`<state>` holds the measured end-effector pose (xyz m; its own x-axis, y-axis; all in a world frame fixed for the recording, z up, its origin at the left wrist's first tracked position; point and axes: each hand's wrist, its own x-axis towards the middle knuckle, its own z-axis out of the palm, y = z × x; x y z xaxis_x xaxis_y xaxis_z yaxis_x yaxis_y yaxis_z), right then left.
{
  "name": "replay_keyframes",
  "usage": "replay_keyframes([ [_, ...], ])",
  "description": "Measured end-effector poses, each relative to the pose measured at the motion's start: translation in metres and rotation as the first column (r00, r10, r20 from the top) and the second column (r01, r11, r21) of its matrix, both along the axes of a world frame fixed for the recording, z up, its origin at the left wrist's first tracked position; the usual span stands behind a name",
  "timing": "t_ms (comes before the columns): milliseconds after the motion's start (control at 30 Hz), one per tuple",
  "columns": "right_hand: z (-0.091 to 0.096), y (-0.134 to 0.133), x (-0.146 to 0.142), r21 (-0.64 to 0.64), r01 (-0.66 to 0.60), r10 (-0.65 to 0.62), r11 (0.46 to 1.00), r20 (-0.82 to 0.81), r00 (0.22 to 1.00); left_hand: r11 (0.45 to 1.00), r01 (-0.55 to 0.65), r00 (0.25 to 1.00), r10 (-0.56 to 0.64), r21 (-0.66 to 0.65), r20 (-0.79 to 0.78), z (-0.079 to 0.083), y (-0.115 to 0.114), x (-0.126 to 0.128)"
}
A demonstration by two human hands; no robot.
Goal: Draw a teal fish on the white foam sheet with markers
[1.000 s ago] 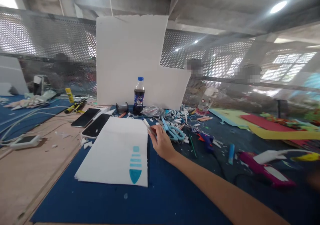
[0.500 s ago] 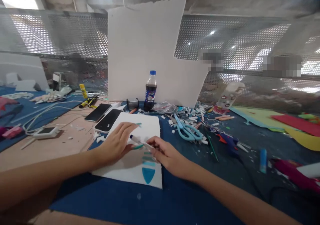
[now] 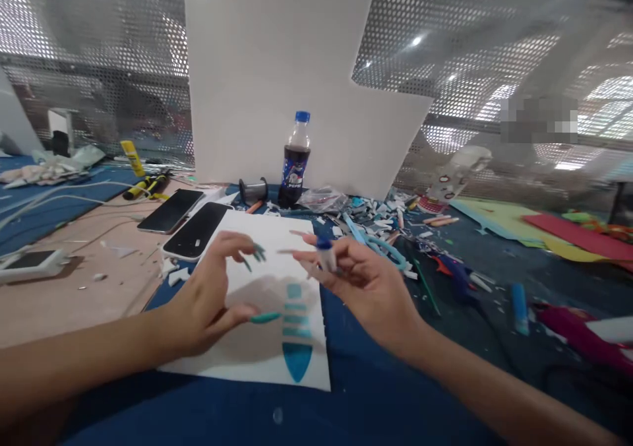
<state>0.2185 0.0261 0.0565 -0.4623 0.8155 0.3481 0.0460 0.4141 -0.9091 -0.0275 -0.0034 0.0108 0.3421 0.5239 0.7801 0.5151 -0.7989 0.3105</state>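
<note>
My right hand (image 3: 368,287) is raised above the table and grips a small white pen (image 3: 326,256) with a blue end, held upright between thumb and fingers. My left hand (image 3: 212,297) hovers just left of it, fingers curled and apart with teal nails, holding nothing. Under both hands lies a white sheet (image 3: 257,340) carrying several blue stripes and a blue rounded tip (image 3: 297,330).
Two dark phones (image 3: 190,225) lie left of the sheet. A cola bottle (image 3: 293,162) stands before a big white board (image 3: 277,76). Light blue scissors (image 3: 380,245), paper scraps, a pink glue gun (image 3: 578,334) and coloured sheets (image 3: 544,231) clutter the right. Cables run across the far left.
Both hands have lifted off the sheet. My right hand raised the pen and turned it upright; my left hand came in a second ago and now hovers beside it.
</note>
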Motion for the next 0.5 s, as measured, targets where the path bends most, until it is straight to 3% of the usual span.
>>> replay_keyframes([
  [67, 0.003, -0.001, -0.002, -0.149, -0.112, 0.083, 0.982, -0.189, 0.978, 0.947, -0.015, 0.999, 0.001, -0.32, -0.045, 0.01, -0.012, 0.006],
  [133, 0.002, -0.006, -0.005, -0.198, -0.195, 0.136, 0.961, -0.275, 0.952, 0.819, 0.083, 0.993, -0.116, -0.568, -0.022, 0.023, -0.026, 0.015],
  [200, -0.002, -0.013, -0.009, -0.242, -0.2, 0.128, 0.95, -0.283, 0.95, 0.674, 0.179, 0.97, -0.244, -0.717, 0.013, 0.033, -0.038, 0.025],
  [267, -0.006, -0.018, -0.011, -0.27, -0.211, 0.132, 0.939, -0.283, 0.95, 0.644, 0.249, 0.938, -0.346, -0.723, 0.015, 0.04, -0.045, 0.033],
  [500, -0.003, -0.03, -0.004, -0.43, -0.332, 0.344, 0.84, -0.051, 0.937, 0.696, 0.204, 0.95, -0.31, -0.689, -0.032, 0.028, -0.046, 0.039],
])
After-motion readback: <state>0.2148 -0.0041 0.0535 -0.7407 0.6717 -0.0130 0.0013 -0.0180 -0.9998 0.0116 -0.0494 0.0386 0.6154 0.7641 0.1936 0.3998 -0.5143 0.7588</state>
